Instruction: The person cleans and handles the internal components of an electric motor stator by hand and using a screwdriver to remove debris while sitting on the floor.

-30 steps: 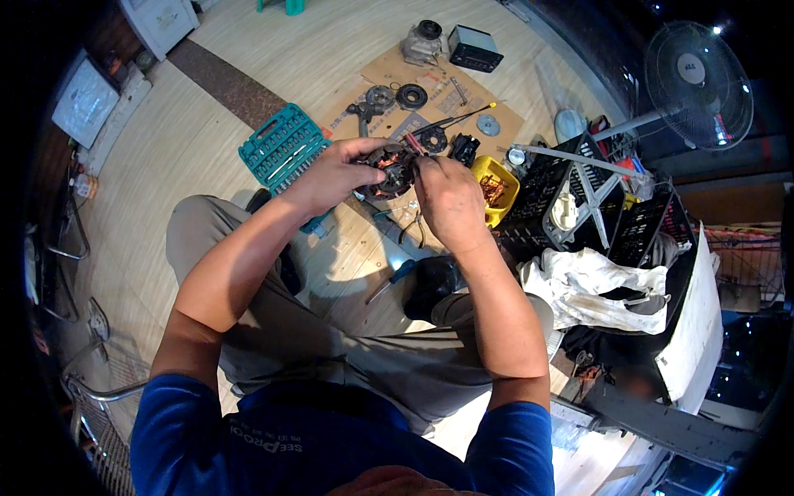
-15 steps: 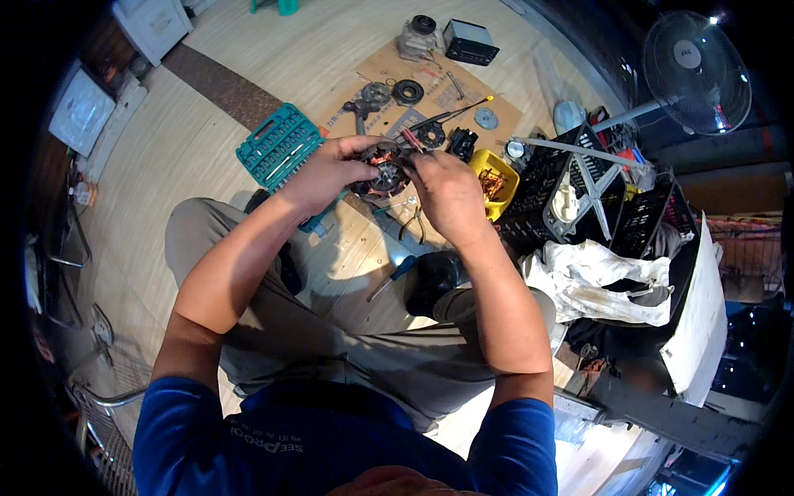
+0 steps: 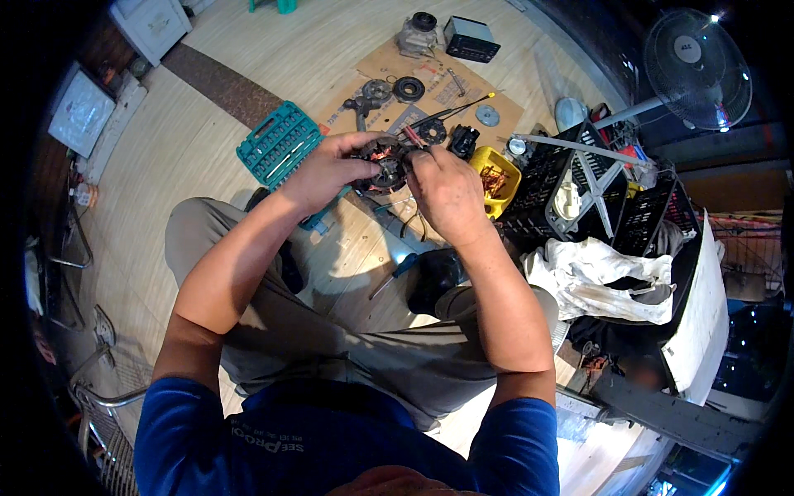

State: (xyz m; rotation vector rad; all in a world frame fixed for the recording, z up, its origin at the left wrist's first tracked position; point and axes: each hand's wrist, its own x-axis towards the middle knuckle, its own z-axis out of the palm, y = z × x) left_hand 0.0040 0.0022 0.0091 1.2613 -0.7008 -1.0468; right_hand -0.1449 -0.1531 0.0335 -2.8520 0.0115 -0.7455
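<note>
My left hand [image 3: 324, 175] grips a round dark motor part [image 3: 387, 175] with copper windings showing inside, its thumb lying across the face. At the part's right side my right hand [image 3: 449, 192] is closed around a slim tool with a red handle [image 3: 413, 136]. The tool's working end is hidden by the fingers and the part. Just below the part, pliers [image 3: 407, 229] lie on the floor, and a blue-handled screwdriver [image 3: 403, 266] rests by my shoe. A green socket set case [image 3: 277, 147] lies open left of my left hand.
Beyond my hands a cardboard sheet [image 3: 376, 68] carries several motor parts, including a black ring [image 3: 408, 89] and a metal disc [image 3: 488, 115]. A yellow bin [image 3: 514, 175] with copper pieces stands at right, beside black crates [image 3: 538, 217], a white cloth [image 3: 595, 277] and a fan [image 3: 691, 70].
Both hands keep their grip in nearly the same place. The motor part has tilted or turned slightly, and the light and shadow on the floor below it have shifted.
</note>
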